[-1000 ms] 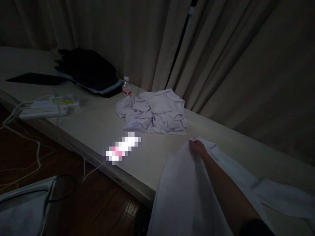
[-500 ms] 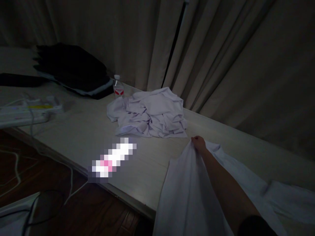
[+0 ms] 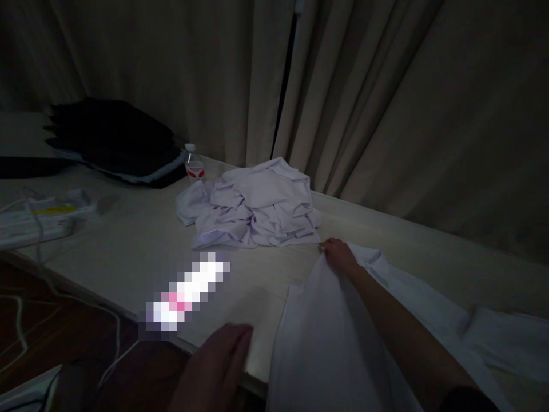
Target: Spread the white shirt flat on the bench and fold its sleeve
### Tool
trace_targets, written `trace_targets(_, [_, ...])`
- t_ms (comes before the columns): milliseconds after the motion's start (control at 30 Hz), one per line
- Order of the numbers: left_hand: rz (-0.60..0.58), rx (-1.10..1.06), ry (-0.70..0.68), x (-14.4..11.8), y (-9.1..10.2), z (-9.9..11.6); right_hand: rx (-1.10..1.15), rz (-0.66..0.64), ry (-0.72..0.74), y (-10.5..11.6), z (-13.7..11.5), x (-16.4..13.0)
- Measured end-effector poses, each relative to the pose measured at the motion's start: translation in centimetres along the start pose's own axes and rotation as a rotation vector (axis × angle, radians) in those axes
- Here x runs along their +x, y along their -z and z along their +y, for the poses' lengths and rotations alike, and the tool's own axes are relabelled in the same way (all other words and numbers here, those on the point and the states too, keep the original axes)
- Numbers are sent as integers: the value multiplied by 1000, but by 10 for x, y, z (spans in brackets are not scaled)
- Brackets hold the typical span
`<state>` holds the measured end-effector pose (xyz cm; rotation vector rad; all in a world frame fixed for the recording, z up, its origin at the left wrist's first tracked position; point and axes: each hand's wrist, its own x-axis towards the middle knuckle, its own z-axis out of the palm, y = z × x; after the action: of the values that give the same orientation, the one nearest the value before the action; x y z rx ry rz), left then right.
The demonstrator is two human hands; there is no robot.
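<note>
Pinched in my right hand (image 3: 338, 256) is the upper edge of a white cloth (image 3: 326, 343), perhaps a garment. From there it hangs over the table's front edge, and part of it lies on the tabletop beyond my forearm. My left hand (image 3: 214, 363), blurred, is low in the view by the table edge, left of the hanging cloth. Its fingers point forward, with the thumb slightly apart and nothing visible in them. Just beyond my right hand lies a crumpled pile of white cloth (image 3: 261, 203).
A bright pixelated patch (image 3: 189, 294) covers something on the table (image 3: 128, 246). Behind it are a water bottle (image 3: 194, 165) and a stack of dark folded cloth (image 3: 111, 140). A white power strip (image 3: 38, 226) with cables lies left. Curtains (image 3: 386, 114) hang along the back.
My left hand has come into view at the bottom. The view has shifted slightly, and my right hand still pinches the white cloth at about the same place.
</note>
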<state>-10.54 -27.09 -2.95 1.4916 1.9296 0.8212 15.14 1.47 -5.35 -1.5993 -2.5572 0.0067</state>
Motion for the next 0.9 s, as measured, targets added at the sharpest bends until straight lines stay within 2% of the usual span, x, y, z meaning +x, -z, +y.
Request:
trace_targets(100, [-55, 116, -191, 62, -24, 30, -49, -15, 43, -2, 0, 2])
trace_targets(167, [-73, 241, -269, 92, -45, 42, -77, -11, 41, -4, 1, 5])
trace_targets(233, [-101, 343, -313, 109, -62, 46, -102, -4, 36, -6, 4, 8])
trace_targets(300, [-117, 391, -342, 117, -70, 42, -124, 2, 33, -6, 7, 10])
trace_targets(467, [-68, 374, -285, 112, -60, 33, -168, 21, 12, -6, 8, 16])
trace_targets(667, [-26, 614, -232, 107, -55, 36, -183, 72, -33, -12, -2, 27])
trace_targets(767, [71, 677, -258, 104, -51, 43, -157, 124, -79, -7, -9, 23])
trace_targets(833, [127, 599, -310, 86, -49, 45, -91, 174, -53, -2, -16, 11])
trace_targets(900, [64, 447, -385, 48, -50, 44, -12, 193, 30, 2, -24, -6])
